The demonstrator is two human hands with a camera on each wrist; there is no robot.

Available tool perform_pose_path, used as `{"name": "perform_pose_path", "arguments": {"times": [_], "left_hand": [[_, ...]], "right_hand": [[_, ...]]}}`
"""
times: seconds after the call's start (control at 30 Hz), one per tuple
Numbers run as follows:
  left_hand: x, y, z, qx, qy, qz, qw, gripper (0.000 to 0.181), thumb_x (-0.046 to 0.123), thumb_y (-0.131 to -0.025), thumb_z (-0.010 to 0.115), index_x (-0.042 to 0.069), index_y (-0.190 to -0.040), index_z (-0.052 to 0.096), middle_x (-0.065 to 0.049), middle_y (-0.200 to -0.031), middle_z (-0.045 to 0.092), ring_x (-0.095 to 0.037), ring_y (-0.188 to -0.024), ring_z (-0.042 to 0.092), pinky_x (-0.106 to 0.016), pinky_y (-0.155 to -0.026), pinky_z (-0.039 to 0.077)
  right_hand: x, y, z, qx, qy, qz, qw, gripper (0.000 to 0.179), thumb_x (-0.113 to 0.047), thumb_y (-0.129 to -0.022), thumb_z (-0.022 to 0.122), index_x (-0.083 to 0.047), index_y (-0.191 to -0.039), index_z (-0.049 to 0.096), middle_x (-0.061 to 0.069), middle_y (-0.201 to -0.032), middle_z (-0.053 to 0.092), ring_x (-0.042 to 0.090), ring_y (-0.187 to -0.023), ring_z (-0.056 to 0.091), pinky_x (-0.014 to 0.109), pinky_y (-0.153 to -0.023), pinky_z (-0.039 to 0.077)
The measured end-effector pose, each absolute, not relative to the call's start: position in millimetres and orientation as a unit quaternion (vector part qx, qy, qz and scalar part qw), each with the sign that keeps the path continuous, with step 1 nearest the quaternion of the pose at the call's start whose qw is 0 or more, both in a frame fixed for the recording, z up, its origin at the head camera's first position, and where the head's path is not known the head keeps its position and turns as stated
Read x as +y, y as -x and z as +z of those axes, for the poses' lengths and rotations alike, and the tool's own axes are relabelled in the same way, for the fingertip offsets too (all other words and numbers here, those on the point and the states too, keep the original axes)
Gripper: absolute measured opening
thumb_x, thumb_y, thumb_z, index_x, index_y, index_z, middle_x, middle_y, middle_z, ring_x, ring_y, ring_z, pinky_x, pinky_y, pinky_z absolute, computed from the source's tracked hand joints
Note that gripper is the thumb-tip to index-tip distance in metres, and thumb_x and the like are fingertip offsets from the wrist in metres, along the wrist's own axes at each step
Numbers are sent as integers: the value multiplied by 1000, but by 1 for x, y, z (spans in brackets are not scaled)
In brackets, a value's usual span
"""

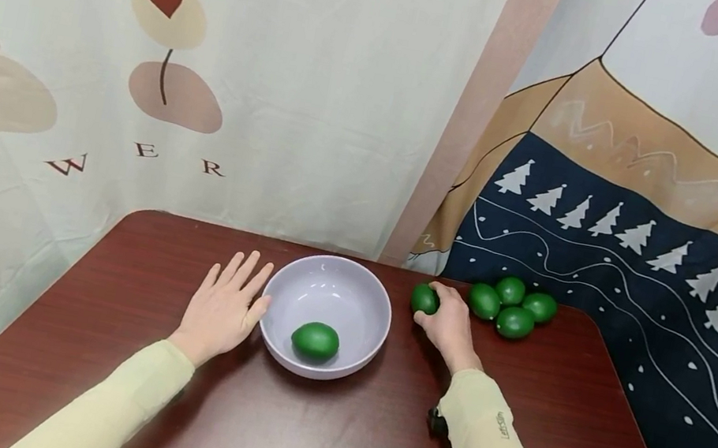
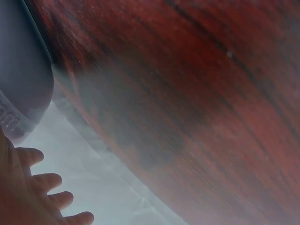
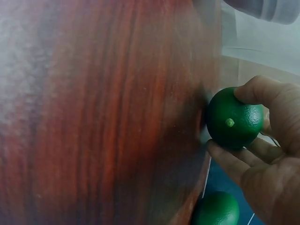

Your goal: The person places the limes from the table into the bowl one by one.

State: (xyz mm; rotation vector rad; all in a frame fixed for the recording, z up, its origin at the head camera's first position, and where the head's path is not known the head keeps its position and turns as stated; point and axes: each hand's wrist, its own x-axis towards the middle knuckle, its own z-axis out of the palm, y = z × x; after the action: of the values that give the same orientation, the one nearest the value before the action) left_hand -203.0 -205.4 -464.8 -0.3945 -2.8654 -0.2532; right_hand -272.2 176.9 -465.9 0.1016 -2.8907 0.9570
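A pale lavender bowl (image 1: 364, 293) stands near the far side of the table, and one green lime (image 1: 315, 340) lies inside it. Fingers spread and straight, my left hand (image 1: 219, 315) is at the bowl's left side, its thumb by the rim. To the right of the bowl, my right hand (image 1: 449, 326) holds another lime (image 3: 232, 119) between thumb and fingers. In the right wrist view, the fingers curl round that lime and its stem end shows. Whether the held lime touches the table is hard to tell.
Several more limes (image 1: 514, 323) sit in a cluster at the table's far right corner, just beyond my right hand. The dark red wooden table (image 1: 306, 439) runs back to a white printed curtain (image 1: 325, 90). A navy cloth with trees (image 1: 612, 261) hangs at the right.
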Motion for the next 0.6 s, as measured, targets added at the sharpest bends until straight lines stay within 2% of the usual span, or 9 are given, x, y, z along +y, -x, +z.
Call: {"name": "perform_pose_path", "arguments": {"times": [0.6], "left_hand": [[-205, 203, -464, -981, 131, -92, 111, 60, 41, -109, 39, 10, -161, 37, -19, -168, 28, -41, -156, 21, -64, -122, 20]], "right_hand": [[178, 268, -469, -943, -29, 327, 54, 58, -9, -87, 77, 0, -140, 57, 24, -135, 57, 42, -115, 57, 56, -103, 49]]}}
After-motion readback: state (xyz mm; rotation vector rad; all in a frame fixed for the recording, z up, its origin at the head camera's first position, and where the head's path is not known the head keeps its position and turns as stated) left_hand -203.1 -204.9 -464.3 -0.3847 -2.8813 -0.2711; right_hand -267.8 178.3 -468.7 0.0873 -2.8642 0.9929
